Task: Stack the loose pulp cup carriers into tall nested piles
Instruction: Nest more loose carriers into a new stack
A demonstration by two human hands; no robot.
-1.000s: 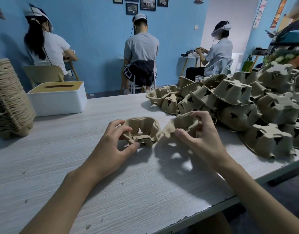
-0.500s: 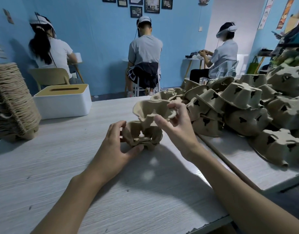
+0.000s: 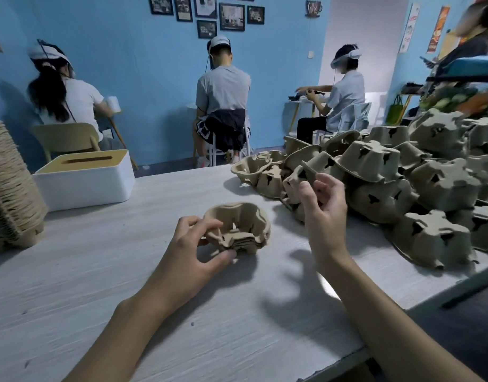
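Note:
A short nested stack of pulp cup carriers (image 3: 237, 227) sits cups-up on the pale wooden table (image 3: 105, 285), in the middle. My left hand (image 3: 193, 249) holds its near left side between thumb and fingers. My right hand (image 3: 323, 213) is raised at the near edge of a big heap of loose carriers (image 3: 408, 186) on the right. Its thumb and curled fingers close on the rim of one loose carrier (image 3: 291, 183) there.
A tall nested pile of carriers (image 3: 8, 188) stands at the left edge. A white tissue box with a tan lid (image 3: 85, 177) sits behind it. Three seated people (image 3: 223, 95) work at the blue wall beyond the table. The table's front edge runs near my right forearm.
My right hand set the carrier it held down onto the stack, let go and moved right to the heap. My left hand stayed on the stack.

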